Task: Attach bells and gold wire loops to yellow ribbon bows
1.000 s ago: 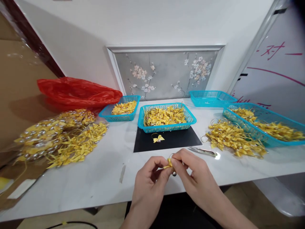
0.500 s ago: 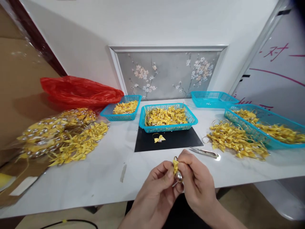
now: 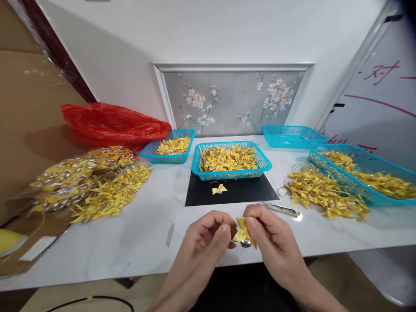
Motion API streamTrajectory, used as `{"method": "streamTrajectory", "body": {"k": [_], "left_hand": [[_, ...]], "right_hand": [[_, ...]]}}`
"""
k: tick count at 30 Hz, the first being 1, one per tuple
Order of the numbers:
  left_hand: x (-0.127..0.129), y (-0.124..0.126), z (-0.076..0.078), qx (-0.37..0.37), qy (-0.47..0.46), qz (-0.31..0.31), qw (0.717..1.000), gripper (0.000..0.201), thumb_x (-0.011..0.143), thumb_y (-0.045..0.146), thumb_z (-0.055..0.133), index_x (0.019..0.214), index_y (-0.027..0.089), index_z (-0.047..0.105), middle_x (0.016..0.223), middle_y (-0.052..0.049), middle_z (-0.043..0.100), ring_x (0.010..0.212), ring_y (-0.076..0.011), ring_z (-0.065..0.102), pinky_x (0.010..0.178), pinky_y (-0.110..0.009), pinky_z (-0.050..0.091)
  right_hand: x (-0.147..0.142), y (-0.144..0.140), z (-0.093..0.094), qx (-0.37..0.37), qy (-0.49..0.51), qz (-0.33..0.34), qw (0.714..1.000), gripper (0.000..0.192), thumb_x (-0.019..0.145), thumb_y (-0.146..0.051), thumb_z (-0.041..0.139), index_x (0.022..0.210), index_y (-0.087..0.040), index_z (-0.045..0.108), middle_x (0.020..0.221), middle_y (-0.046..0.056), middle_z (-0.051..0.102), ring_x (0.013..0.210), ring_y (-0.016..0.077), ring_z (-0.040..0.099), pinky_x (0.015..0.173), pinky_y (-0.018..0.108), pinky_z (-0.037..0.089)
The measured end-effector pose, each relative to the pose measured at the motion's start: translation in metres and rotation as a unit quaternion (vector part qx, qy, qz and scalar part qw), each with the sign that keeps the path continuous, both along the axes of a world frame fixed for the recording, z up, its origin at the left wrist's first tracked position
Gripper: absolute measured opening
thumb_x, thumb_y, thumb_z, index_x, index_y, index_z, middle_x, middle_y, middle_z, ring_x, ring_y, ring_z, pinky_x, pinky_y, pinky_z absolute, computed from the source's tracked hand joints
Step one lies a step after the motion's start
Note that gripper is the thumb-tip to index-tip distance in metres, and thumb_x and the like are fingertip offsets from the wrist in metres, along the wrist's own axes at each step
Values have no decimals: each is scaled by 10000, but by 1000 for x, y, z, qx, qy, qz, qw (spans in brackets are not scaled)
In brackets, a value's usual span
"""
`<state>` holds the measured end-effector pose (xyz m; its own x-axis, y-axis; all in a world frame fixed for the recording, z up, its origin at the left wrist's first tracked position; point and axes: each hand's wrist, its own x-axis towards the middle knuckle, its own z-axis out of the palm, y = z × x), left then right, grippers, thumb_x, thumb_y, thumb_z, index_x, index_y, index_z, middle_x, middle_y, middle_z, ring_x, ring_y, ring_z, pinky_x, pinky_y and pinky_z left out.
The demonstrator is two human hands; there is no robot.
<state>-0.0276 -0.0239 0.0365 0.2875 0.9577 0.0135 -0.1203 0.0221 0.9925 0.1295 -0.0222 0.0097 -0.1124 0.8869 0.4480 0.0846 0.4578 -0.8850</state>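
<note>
Since a moment ago, both hands have dropped nearer the front edge of the white table and the yellow ribbon bow between them has turned, its wings now spread flat toward the camera with a small silver bell hanging beneath it. A person's right hand pinches the bow between thumb and forefinger, fingers curled narrow around it, while the left hand closes its fingertips just beside the bow's left edge; whether it grips a thread or the bow itself cannot be told. Hands and bow sit just in front of the black mat, the landmark at the table's centre. On the mat lies a single finished bow; at the mat's far edge stands a blue basket heaped with bows. Small scissors lie just right of the mat's near corner, and farther right a loose pile of bows spreads beside a long blue tray holding more. Behind and to the right of the mat is another blue basket. Left of the mat's far edge sits a smaller blue basket, with a red plastic bag beyond it, and bagged bows spill well to the mat's left.
</note>
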Motion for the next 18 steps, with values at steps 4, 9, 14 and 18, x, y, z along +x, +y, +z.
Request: {"method": "streamTrajectory", "body": {"k": [4, 9, 14, 18], "left_hand": [[2, 1, 4, 1, 65, -7, 998, 271, 802, 437, 700, 766, 176, 636, 716, 20, 559, 688, -129, 504, 645, -230, 411], [6, 4, 0, -53, 11, -34, 998, 240, 831, 356, 693, 710, 152, 659, 652, 15, 588, 656, -114, 515, 662, -221, 422], [10, 5, -5, -137, -112, -41, 983, 282, 768, 348, 763, 632, 137, 635, 575, 20, 579, 562, -84, 491, 586, -191, 412], [6, 8, -11, -149, -189, -14, 971, 202, 763, 306, 779, 691, 161, 658, 653, 11, 630, 592, -91, 541, 602, -195, 454]], "right_hand": [[1, -1, 1, 9, -35, 9, 999, 214, 998, -262, 430, 809, -208, 515, 684, -36, 466, 578, 109, 414, 513, 231, 335], [3, 1, 3, -21, -31, 45, 998, 224, 1002, -273, 424, 805, -210, 510, 670, -33, 522, 598, 114, 490, 559, 232, 388], [2, 6, 4, -28, -26, 49, 998, 192, 988, -260, 442, 815, -211, 511, 676, -40, 515, 598, 108, 496, 553, 219, 393], [4, 7, 6, -26, -14, -13, 999, 151, 983, -268, 441, 887, -214, 544, 719, -32, 507, 633, 112, 481, 562, 214, 395]]}}
